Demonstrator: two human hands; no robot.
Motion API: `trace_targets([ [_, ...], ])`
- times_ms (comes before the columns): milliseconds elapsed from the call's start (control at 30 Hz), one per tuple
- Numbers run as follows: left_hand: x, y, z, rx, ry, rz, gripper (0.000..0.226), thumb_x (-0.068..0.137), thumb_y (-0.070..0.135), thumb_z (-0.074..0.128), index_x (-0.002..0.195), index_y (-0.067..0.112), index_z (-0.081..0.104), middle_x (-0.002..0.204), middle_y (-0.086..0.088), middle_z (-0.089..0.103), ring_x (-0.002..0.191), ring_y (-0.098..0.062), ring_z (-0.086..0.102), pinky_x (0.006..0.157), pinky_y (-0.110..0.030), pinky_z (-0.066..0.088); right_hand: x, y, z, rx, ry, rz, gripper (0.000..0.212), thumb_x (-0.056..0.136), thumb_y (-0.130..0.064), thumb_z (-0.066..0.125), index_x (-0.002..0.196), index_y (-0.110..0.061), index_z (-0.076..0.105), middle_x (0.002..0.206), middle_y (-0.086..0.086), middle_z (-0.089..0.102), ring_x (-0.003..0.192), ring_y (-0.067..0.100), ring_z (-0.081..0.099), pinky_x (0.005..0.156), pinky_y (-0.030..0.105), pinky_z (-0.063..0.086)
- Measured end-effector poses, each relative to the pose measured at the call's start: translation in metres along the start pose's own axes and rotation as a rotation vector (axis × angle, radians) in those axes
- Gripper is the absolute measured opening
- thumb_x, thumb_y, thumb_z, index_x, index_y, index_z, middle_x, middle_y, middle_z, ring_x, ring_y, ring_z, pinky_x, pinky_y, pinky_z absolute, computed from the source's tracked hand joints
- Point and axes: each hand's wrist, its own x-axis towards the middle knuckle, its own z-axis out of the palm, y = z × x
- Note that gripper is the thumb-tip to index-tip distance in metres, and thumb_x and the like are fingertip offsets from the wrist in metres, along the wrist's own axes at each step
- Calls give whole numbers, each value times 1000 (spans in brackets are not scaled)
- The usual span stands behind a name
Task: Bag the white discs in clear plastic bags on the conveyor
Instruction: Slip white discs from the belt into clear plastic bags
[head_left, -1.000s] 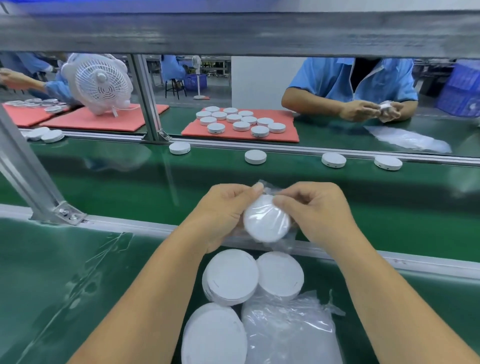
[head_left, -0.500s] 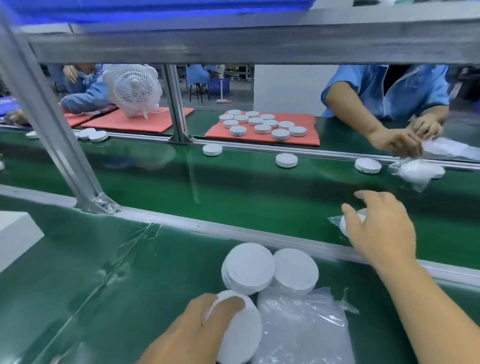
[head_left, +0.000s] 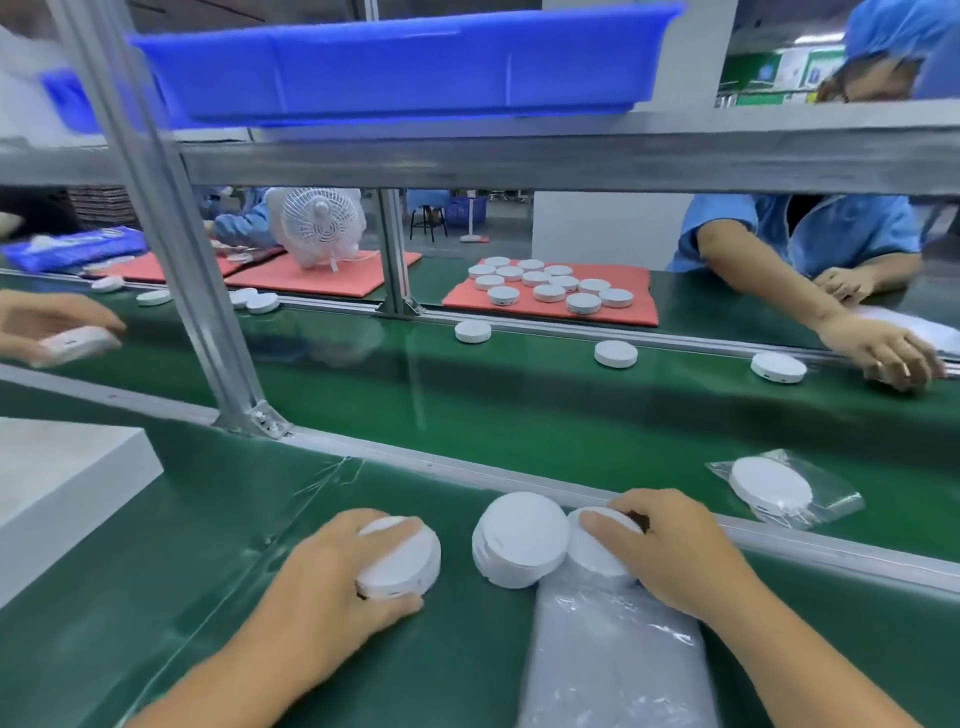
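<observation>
The left hand (head_left: 332, 577) gripped a round white plastic disc (head_left: 402, 561), fingers over its top and thumb under its near side, tilted up off the green bench (head_left: 156, 597) close to the near edge. The right hand (head_left: 670, 556) lay with curled fingers over a second white disc (head_left: 597, 551), which rested on the far end of a stack of clear plastic bags (head_left: 613, 660); whether it gripped the disc, or pinched a bag, could not be told. A third white disc (head_left: 522, 538), seemingly a small stack, sat between the two hands, touching the second disc. A disc already sealed in a clear bag (head_left: 779, 488) lay on the green conveyor belt (head_left: 519, 405), just beyond the metal rail (head_left: 415, 457) that bounded the far edge of the bench.

Handling, as a judgement:
- The discs appeared rigid, smooth-shelled and light, as one hand lifted one without strain
- The hard, glossy surface was likely slippery; grip across the rim, thumb opposite the fingers, rather than on the flat faces
- A small port showed on the side wall of the held disc; keep fingers clear of it
- The bags were thin, limp and prone to cling; pinch a single layer at the open mouth to separate one from the stack
- Dropping a disc on its edge could mark the shell
</observation>
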Motion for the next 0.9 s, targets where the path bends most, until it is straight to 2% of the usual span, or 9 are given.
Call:
trace_targets([
  [167,54,10,6,-106,1,-63,93,65,39,96,146,48,51,144,22,53,124,-5,50,98,-21,37,-7,-7,3,86,70,52,48,92,-55,59,68,-13,57,58,-4,54,57,14,46,54,29,34],
  [233,65,16,10,-135,-42,-66,102,62,39,96,149,49,44,151,20,49,128,-6,48,101,-24,38,-18,-4,-8,101,60,73,44,90,-62,57,71,-22,49,56,-7,54,59,12,48,55,29,34],
  [333,71,17,4,-104,-122,-64,125,57,42,99,159,45,27,161,16,39,144,-10,39,115,-29,35,-41,3,-27,25,-68,141,45,68,-73,68,86,-33,57,69,-12,66,62,2,55,56,23,39],
  [433,65,24,-3,20,-144,-35,134,59,43,99,163,41,15,170,13,21,155,-10,24,123,-30,26,-61,10,-35,-133,-214,85,39,63,-62,76,79,-29,62,70,-12,59,57,4,46,53,19,33],
  [533,53,36,-8,142,-161,53,124,71,39,93,161,50,8,170,24,3,158,-4,12,123,-25,18,-70,18,-52,-59,-310,9,29,71,-52,73,75,-24,65,63,-9,54,56,4,39,56,22,33],
  [600,48,48,-15,158,-122,112,108,79,39,88,158,55,16,166,33,6,156,0,15,121,-24,20,-71,29,-68,-43,-345,8,32,70,-57,69,79,-26,70,69,-4,61,59,3,43,60,26,38],
  [733,62,86,-15,97,-39,267,62,89,47,75,145,52,49,154,33,39,144,2,36,111,-18,29,-57,58,-90,-31,-134,60,15,79,-42,80,69,-33,73,58,-12,59,51,2,43,55,18,36],
  [833,90,121,3,46,-140,289,44,92,52,70,135,42,64,142,26,59,133,0,51,102,-18,36,-48,72,-91,7,-55,76,27,83,-34,80,62,-22,68,52,-11,48,49,4,37,51,15,35],
  [900,106,137,16,24,-270,243,45,89,57,71,130,41,67,134,23,65,119,-1,61,99,-22,45,-44,77,-91,14,-43,88,50,85,-49,74,57,-15,50,55,-8,35,53,10,29,51,20,27],
])
